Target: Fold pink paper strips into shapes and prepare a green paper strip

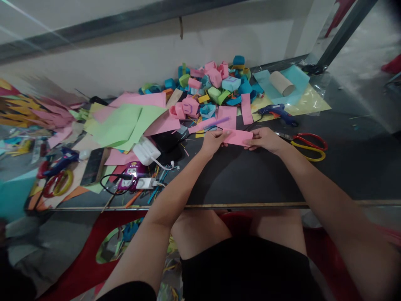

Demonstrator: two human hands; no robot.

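Observation:
A pink strip of paper (237,137) is stretched between my two hands, a little above the dark table. My left hand (214,141) pinches its left end, and my right hand (265,140) pinches the right end. Just behind the strip lie a purple pen (222,120) and more pink paper pieces (247,109). Right of my right hand rest scissors with red and yellow handles (310,146), their blades partly hidden by my hand and wrist. Beyond them is a blue glue gun (278,113).
Folded paper pieces (214,79) are heaped along the wall. Green sheets (122,125), a white charger (146,150), a purple power socket (131,171) and a phone (94,166) crowd the left. A cardboard tube (282,83) lies on blue paper at the back right.

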